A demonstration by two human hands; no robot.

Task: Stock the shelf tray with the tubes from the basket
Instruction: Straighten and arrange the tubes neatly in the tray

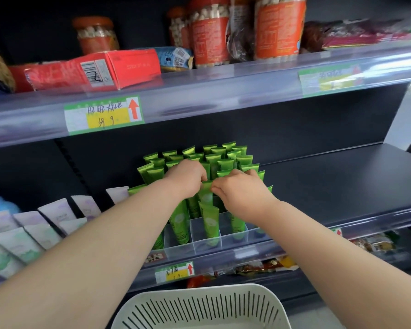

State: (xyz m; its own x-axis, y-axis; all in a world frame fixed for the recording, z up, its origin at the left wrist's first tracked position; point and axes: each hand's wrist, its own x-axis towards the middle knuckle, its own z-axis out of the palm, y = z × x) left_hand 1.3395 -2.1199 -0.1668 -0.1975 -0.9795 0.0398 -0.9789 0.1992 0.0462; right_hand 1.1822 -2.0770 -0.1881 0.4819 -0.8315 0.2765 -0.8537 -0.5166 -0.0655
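Note:
A clear divided shelf tray (208, 243) sits on the middle shelf, holding several upright green tubes (224, 165). Both my hands meet over its middle rows. My left hand (188, 175) and my right hand (241, 191) each pinch the crimped top edge of one green tube (206, 194) that stands upright among the others. Two more green tubes (210, 222) stand in the front compartments below it. The white slotted basket (199, 307) is at the bottom centre; only its rim and far wall show, and no tubes are visible inside.
Pale lilac and white tubes (33, 224) fill the shelf to the left of the tray. Dark bare shelf (342, 181) lies to the right. The upper shelf carries a red box (93, 70) and jars (278, 29). Snack packs (266, 267) lie on the shelf below.

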